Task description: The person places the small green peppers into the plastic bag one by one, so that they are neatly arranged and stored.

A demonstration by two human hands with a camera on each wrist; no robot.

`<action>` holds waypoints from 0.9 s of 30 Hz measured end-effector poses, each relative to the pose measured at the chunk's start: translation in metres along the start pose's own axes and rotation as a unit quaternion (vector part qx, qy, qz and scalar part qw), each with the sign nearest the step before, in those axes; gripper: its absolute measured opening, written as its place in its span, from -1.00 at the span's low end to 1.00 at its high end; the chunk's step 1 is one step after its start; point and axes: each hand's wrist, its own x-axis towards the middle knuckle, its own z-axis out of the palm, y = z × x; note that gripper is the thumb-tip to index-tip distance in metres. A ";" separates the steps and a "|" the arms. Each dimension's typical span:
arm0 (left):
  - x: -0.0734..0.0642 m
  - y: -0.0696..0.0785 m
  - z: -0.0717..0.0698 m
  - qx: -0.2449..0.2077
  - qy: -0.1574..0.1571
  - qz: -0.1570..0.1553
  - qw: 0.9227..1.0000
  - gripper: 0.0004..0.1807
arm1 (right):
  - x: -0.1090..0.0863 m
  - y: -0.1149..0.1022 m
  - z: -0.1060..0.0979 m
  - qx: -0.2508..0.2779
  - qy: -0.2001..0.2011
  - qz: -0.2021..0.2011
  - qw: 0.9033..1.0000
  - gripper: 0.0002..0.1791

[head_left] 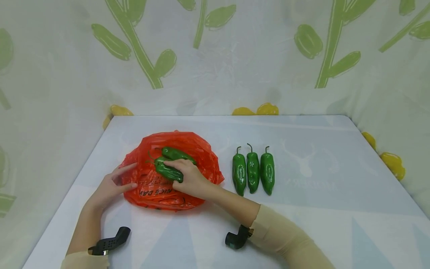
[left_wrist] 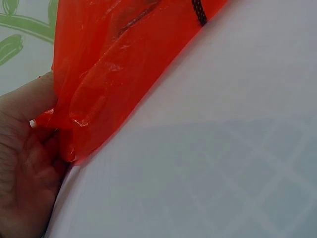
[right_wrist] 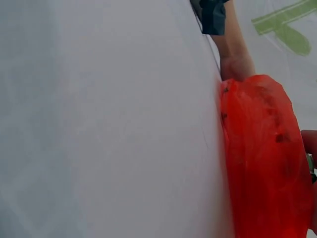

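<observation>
A red plastic bag (head_left: 168, 139) lies spread on the left part of the table, its mouth facing up. My left hand (head_left: 105, 188) holds the bag's left edge; in the left wrist view, fingers and thumb close on the thin plastic. Over the bag, my right hand (head_left: 195, 182) grips a green pepper (head_left: 165, 170) between thumb and fingers. Just behind it another green pepper (head_left: 177, 153) lies in the bag. The right wrist view shows mostly the bag's side (right_wrist: 265, 163), with only a bit of the right hand at the edge.
Three green peppers stand in a row right of the bag, stems away from me: left pepper (head_left: 239, 175), middle pepper (head_left: 253, 172), right pepper (head_left: 267, 172). The white table (head_left: 319, 194) has faint printed patterns. A curtain with green plant prints (head_left: 242, 67) surrounds it.
</observation>
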 end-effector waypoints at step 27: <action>-0.001 0.001 0.001 0.005 0.002 -0.005 1.000 -0.22 | 0.019 0.000 0.030 -0.133 0.027 0.054 0.989 -0.50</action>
